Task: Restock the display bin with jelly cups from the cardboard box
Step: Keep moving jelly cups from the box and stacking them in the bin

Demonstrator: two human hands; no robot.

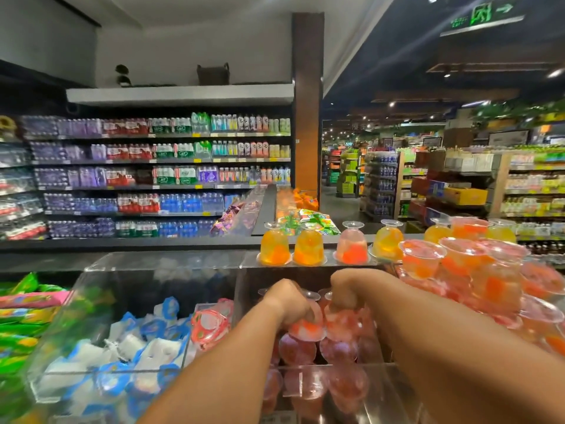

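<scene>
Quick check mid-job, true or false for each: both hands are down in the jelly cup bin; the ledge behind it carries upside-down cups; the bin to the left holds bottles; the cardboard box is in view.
1. Both the left hand and the right hand are in the clear bin, each gripping a jelly cup. True.
2. Inverted cups stand on the ledge behind. True.
3. The left bin holds bottles. False: blue-and-white packets.
4. The cardboard box is visible. False: none shows near the bin.

Both my bare forearms reach forward and down, side by side; my left grip (pixel 289 304) curls its fingers downward, knuckles up; my right grip (pixel 344 289) bends sharply at the wrist, fingers curled beneath.
</scene>
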